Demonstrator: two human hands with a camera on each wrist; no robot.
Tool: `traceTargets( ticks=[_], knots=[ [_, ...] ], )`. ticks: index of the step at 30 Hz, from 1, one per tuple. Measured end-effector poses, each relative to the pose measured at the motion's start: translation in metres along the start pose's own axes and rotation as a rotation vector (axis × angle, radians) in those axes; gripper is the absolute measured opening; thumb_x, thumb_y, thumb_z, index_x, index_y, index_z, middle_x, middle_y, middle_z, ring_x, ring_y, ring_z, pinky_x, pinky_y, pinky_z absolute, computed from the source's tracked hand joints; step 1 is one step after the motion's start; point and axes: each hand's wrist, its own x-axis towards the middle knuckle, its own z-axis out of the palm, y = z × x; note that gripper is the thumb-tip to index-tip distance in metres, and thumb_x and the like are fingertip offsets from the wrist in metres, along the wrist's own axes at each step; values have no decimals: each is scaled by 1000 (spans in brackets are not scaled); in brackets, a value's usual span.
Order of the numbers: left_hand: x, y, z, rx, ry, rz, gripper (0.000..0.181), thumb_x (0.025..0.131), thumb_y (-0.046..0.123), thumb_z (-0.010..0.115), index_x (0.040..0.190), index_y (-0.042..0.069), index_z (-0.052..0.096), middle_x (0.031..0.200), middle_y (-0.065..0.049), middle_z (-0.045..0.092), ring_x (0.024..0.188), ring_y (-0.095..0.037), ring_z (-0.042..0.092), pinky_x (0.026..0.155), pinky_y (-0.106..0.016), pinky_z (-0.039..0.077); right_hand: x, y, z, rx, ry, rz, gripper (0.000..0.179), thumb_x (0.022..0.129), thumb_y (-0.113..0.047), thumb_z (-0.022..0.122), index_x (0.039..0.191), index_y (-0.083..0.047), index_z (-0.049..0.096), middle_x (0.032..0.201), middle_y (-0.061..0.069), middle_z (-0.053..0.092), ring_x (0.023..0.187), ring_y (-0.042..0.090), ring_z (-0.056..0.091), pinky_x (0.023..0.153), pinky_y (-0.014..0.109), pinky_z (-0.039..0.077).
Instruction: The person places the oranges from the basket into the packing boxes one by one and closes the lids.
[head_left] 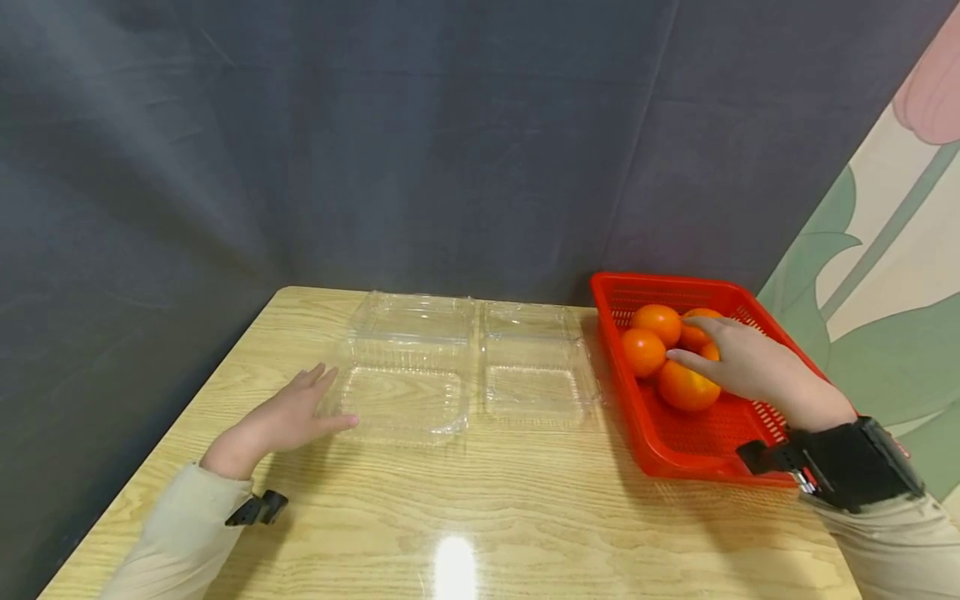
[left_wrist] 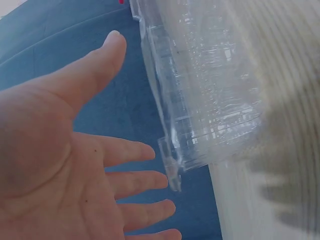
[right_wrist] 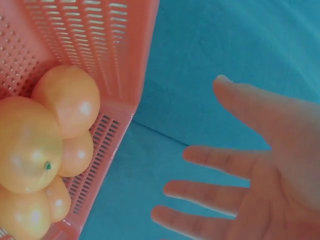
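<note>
Both spread wide, left hand [head_left: 288,414] flanks a clamshell [head_left: 405,396], right hand [head_left: 742,360] overhangs oranges [head_left: 687,387]. We judge the red basket [head_left: 678,463] corrals them.

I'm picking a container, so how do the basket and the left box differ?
The basket is red with slotted walls; the left box is clear. The basket holds orange fruit; the left box shows nothing inside. The basket has no lid in sight; the left box has its lid open behind it. Both sit on the table.
</note>
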Motion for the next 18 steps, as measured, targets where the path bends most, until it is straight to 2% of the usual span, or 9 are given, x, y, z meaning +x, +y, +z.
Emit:
traceTargets(
  ticks=[11,18],
  knots=[
    [-2,-3,6,-3,-5,21,85,91,47,52,143,-12,19,148,-38,10,134,-58,11,104,-69,21,4,9,0,-33,-35,28,68,90,-43,57,131,9,42,120,37,53,111,52,48,93,62,39],
    [-1,-3,8,-14,-26,15,87,92,49,50,145,-10,16,149,-38,7,133,-57,18,102,-67,27,8,14,1,-40,-55,34,69,90,-42,57,131,10,41,120,38,53,110,52,48,93,62,39]
  ],
)
